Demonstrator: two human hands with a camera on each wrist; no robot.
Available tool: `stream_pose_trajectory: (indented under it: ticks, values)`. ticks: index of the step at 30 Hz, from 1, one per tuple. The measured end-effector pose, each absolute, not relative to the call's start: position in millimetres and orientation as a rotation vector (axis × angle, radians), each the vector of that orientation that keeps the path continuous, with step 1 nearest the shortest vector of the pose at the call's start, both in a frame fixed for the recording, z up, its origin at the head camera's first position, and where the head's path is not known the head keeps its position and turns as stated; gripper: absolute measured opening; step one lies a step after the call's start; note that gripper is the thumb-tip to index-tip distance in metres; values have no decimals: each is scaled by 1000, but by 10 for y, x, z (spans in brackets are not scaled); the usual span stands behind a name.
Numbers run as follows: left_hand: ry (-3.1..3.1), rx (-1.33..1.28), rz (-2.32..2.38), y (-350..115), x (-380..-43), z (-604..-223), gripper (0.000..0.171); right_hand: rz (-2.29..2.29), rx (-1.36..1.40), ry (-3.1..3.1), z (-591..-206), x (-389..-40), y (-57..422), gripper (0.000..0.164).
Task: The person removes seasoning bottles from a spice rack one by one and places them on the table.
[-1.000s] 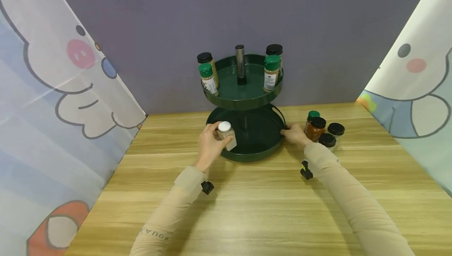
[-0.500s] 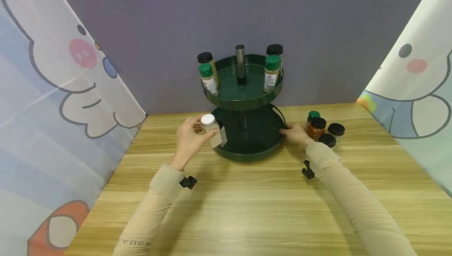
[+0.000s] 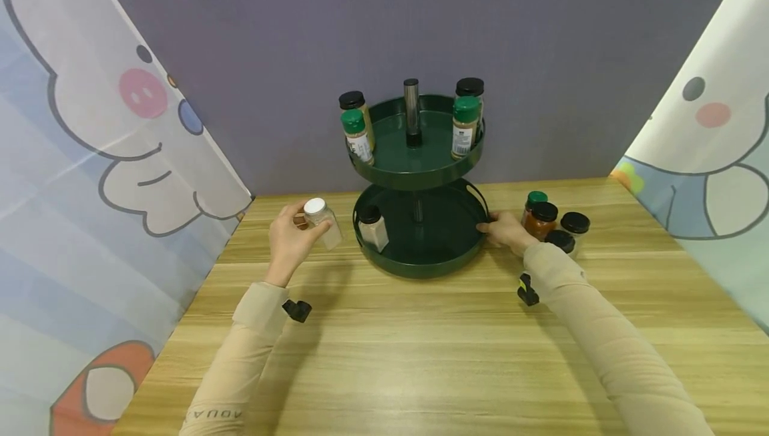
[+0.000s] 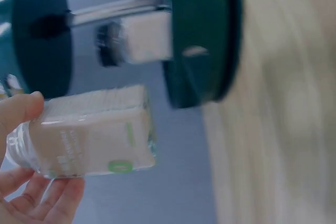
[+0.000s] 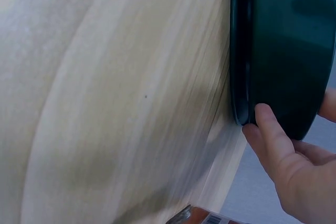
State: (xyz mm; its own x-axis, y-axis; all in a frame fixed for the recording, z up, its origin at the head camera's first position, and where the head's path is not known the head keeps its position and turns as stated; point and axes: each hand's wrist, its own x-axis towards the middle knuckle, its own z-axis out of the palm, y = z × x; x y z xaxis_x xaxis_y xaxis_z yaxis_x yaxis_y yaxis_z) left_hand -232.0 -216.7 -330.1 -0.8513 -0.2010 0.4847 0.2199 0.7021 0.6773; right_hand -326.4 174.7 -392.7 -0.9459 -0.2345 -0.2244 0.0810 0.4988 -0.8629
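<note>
My left hand grips a clear jar with a white lid and pale contents. It is tilted in the air left of the dark green two-tier rack. In the left wrist view, fingers and thumb pinch the jar near its lid end, and its base points away. My right hand holds the lower tier's right rim; in the right wrist view its fingers lie along the outer wall, the thumb reaching over the edge. A black-lidded jar stands on the lower tier's left side.
On the upper tier stand black- and green-lidded jars at left and right, around a metal post. Several jars, including an orange-red one, crowd the wooden table beside my right forearm. A grey wall rises behind.
My left hand has moved left with the white-lidded jar, from over the lower tier to beside it. The black-lidded jar on that tier has come into view. My right hand stays at the rim.
</note>
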Motion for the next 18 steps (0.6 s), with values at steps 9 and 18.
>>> stream_pose_trajectory:
  ticks: [9,18]
  values:
    - [-2377,140,-1052,-2289,-2483,-3606,57,-1511,-159,2420,-3956,-3263,1734,55]
    - [-2391,200,-1071,-2336,-2580,-3758,58,-1546,-174,2423,-3976,-3248,1735,52]
